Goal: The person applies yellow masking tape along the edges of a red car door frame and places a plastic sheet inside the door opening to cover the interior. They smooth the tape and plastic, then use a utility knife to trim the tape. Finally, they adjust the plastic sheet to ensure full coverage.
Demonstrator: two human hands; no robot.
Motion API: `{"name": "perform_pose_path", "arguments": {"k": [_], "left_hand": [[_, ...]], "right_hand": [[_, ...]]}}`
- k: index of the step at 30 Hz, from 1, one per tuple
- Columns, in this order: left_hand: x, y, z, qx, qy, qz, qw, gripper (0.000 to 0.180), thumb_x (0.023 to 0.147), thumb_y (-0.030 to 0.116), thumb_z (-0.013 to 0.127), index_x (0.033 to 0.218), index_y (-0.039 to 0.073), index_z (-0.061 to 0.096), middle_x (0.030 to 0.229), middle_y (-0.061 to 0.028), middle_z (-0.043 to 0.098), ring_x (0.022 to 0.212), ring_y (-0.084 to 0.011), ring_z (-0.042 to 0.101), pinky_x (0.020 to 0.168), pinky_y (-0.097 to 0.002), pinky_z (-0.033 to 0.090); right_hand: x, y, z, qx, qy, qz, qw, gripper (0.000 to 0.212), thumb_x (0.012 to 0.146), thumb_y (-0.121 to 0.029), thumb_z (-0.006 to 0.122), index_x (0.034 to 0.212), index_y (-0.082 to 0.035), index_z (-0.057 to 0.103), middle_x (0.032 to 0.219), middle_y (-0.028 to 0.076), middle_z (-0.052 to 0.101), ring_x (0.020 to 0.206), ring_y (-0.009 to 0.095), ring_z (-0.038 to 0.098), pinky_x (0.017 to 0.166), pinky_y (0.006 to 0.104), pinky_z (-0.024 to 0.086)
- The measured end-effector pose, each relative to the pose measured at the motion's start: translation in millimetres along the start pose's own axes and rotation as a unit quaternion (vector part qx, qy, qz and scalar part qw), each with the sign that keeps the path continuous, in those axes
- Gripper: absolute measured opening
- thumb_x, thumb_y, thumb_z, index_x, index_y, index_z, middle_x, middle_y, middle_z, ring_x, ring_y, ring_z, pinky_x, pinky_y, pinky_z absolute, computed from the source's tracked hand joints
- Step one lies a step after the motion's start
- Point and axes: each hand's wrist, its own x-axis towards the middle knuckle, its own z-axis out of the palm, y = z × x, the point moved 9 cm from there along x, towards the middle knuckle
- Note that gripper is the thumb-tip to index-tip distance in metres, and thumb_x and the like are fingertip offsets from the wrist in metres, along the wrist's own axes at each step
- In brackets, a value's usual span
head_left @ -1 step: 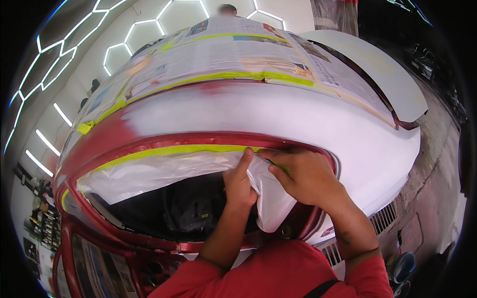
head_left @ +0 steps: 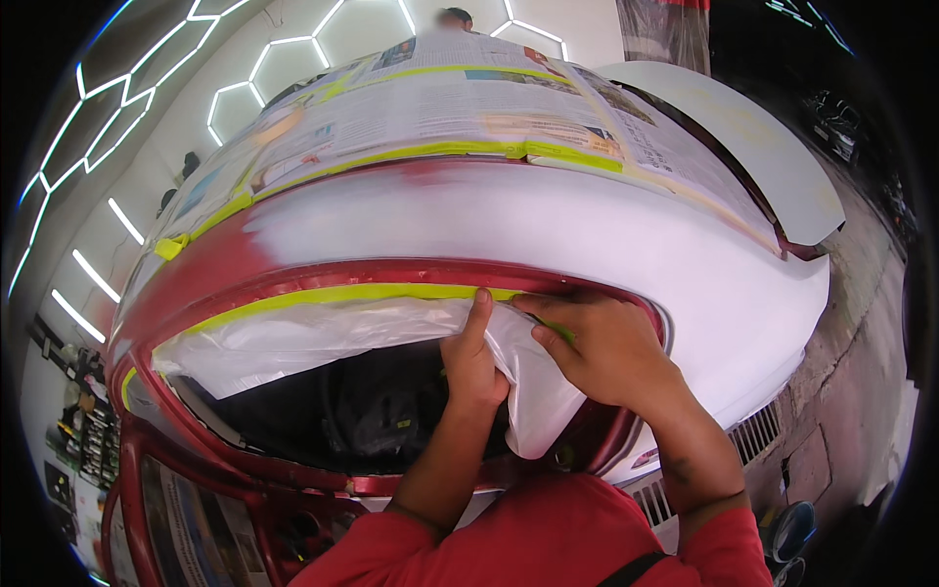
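Note:
A strip of bright yellow-green masking tape [head_left: 381, 293] runs along the upper edge of a door opening in a car body. From it hangs a thin white plastic sheet [head_left: 284, 342], its loose end bunched and drooping by my hands. My left hand [head_left: 473, 367] has its thumb raised against the tape, with the fingers curled on the gathered sheet. Just to its right, my right hand [head_left: 608, 350] reaches up to the same edge. Its thumb and fingers close on a piece of the yellow-green tape, partly hidden by the hand.
The car's side panel [head_left: 460, 210] is pale with red patches. Taped newspaper [head_left: 391, 112] covers the area above, and a pale raised panel [head_left: 753, 147] stands at far right. A red door [head_left: 142, 509] is at lower left, a bucket [head_left: 788, 531] at lower right. Another person's head [head_left: 452, 20] shows behind.
The whole view has shifted very slightly. Both hands keep their places on the tape and sheet.

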Motion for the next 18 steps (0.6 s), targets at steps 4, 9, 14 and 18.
{"name": "perform_pose_path", "arguments": {"k": [4,9,14,18], "left_hand": [[-3.7,34.8,13.7,0.037,-0.01,0.158,0.987,0.045,0.103,0.009,0.071,0.144,0.005,0.053,0.133,-0.011,0.063,0.119,-0.0254,0.064,0.102,-0.0444,0.055],[4.1,59.1,2.1,0.044,-0.035,0.189,0.98,0.043,0.106,0.016,0.067,0.145,0.004,0.054,0.135,-0.0119,0.063,0.121,-0.0274,0.064,0.108,-0.0463,0.052],[5.3,40.9,5.9,-0.028,-0.081,0.094,0.992,0.045,0.108,0.019,0.065,0.148,0.004,0.052,0.137,-0.0128,0.063,0.124,-0.0265,0.063,0.109,-0.045,0.05],[-20.4,1.6,18.9,0.009,-0.11,0.002,0.994,0.049,0.106,0.016,0.067,0.15,0.004,0.049,0.138,-0.0111,0.061,0.126,-0.0243,0.061,0.109,-0.0431,0.05]], "right_hand": [[0.6,0.3,0.6,0.001,-0.007,0.008,1.0,0.033,0.1,-0.028,0.066,0.131,-0.021,0.077,0.105,0.012,0.08,0.092,0.036,0.075,0.079,0.0484,0.06],[-1.1,0.8,-0.5,0.007,-0.019,0.019,1.0,0.033,0.1,-0.028,0.068,0.131,-0.019,0.077,0.109,0.013,0.079,0.095,0.037,0.075,0.083,0.0473,0.059],[-6.0,0.0,1.4,0.041,-0.008,0.002,0.999,0.039,0.098,-0.029,0.073,0.134,-0.016,0.075,0.121,0.015,0.077,0.097,0.037,0.075,0.086,0.0452,0.06],[-16.0,2.0,0.0,0.013,0.06,-0.007,0.998,0.048,0.093,-0.031,0.077,0.137,-0.016,0.069,0.106,0.015,0.075,0.085,0.035,0.075,0.072,0.0443,0.061]]}}
